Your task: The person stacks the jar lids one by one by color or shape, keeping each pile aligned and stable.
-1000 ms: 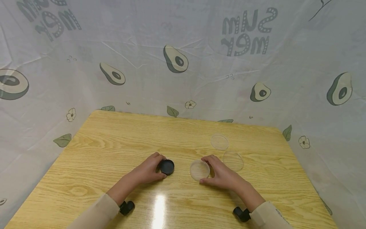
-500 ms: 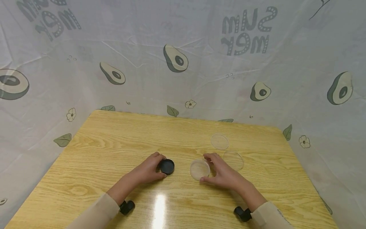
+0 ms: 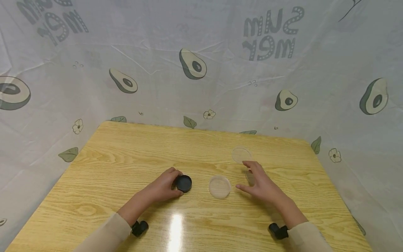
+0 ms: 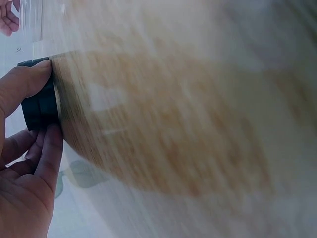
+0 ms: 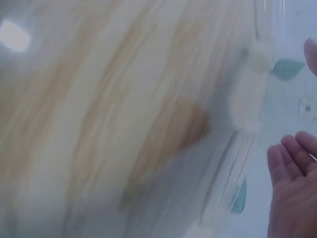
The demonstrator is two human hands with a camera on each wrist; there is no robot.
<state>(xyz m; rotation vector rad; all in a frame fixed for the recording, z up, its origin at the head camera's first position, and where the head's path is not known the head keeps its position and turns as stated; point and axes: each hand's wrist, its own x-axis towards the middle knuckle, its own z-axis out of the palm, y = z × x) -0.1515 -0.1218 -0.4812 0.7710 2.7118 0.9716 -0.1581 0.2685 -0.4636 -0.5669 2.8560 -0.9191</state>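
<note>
In the head view my left hand (image 3: 163, 187) grips a small round black dish-shaped piece (image 3: 184, 184) on the table between thumb and fingers. The left wrist view shows the black piece (image 4: 40, 101) from the side, with a line round its middle. To its right stands a clear round container (image 3: 219, 187), touched by neither hand. My right hand (image 3: 261, 185) is apart from it on the right, thumb and fingers spread, holding nothing. Under and behind that hand lies a clear disc (image 3: 250, 177), partly hidden. Another clear disc (image 3: 241, 154) lies farther back.
The wood-grain table (image 3: 141, 147) bears all these things. A pale curtain (image 3: 157, 94) printed with avocados hangs round its back and sides. Light reflects off the front of the table. Each wrist wears a small black device (image 3: 139, 228).
My right hand has let go of the clear container and moved away to the right, over the nearer clear disc. The left hand and the black piece have stayed in place.
</note>
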